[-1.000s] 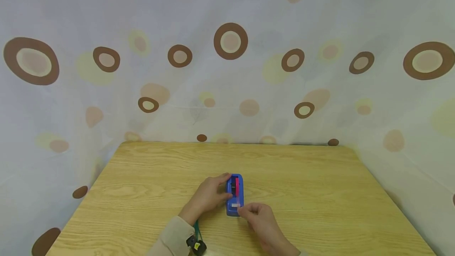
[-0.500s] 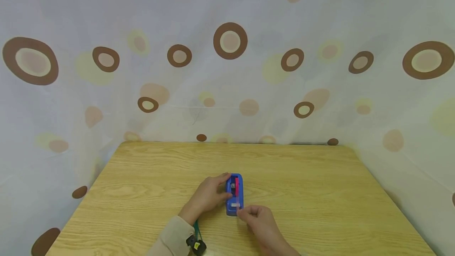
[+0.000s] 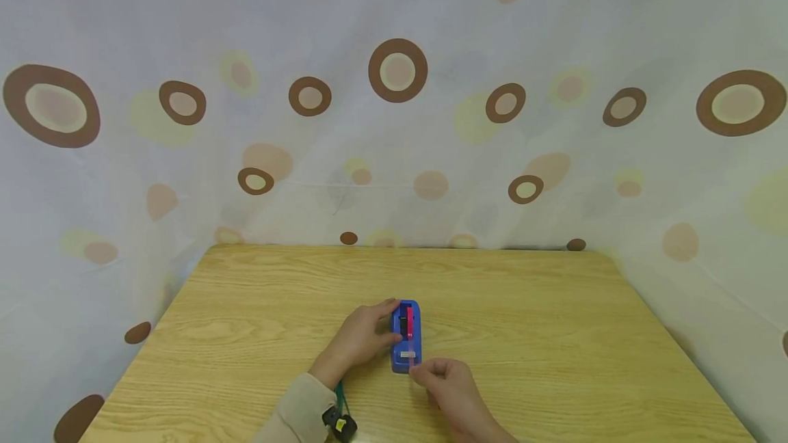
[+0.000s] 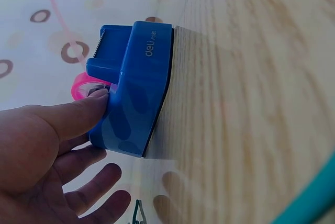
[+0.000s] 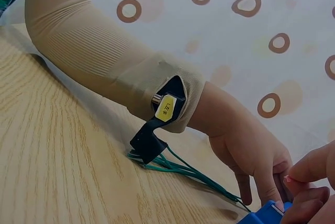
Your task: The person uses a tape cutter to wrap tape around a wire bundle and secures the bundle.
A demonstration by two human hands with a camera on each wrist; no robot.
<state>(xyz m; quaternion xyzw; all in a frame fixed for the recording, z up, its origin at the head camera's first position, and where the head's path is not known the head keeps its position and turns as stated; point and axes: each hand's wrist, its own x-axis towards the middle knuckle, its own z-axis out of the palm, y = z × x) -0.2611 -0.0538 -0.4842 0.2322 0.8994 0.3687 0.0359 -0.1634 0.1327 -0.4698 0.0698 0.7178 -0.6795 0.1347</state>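
A white backdrop cloth (image 3: pixel 440 142) with brown rings closes in the far side of the pale wood-grain tabletop (image 3: pixel 529 313), and here's the work, near the middle! The left hand (image 3: pixel 363 337) grips the blue plastic tape dispenser (image 4: pixel 138 85) between thumb and forefinger, base down on the wood. The right hand (image 3: pixel 454 392) pinches the end of a thin pink tape strip (image 4: pixel 64 23), drawn taut off the bright pink tape roll (image 4: pixel 81 86). Danger spots? That left thumb sits right at the roll and could brake it; a hard tug might then tip the dispenser, or snap the strip early on the serrated cutter (image 4: pixel 97 44) just beside it. Around them: a beige sleeve (image 5: pixel 99 46), a black wrist device (image 3: pixel 340 424), and loose green cords (image 5: pixel 199 179) trailing near the left hand, a possible snag.
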